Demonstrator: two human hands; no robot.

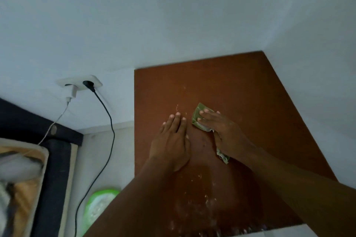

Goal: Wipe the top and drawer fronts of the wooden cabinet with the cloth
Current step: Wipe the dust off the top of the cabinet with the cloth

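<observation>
In the room corner, cabinet [240, 86] top: brown, hard. Left grip [171, 138] flat on it, fingers straight, holding nothing. Right grip [221, 131] flat, pressing cloth [197, 116] mid-top. Cloth likely soft, light, bunches easily; best pinned under the palm.

I'm logging cabinet top [235, 82] sitting in wall corner. On it: green cloth [197, 116] w/ right hand [225, 132] pressing down, left hand [171, 136] resting flat beside, white specks [206, 200] lying twd near edge.

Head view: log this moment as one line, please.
stage: wiping cabinet top | right hand: presses cloth flat | left hand: flat on top, beside cloth | white specks: near front edge
</observation>
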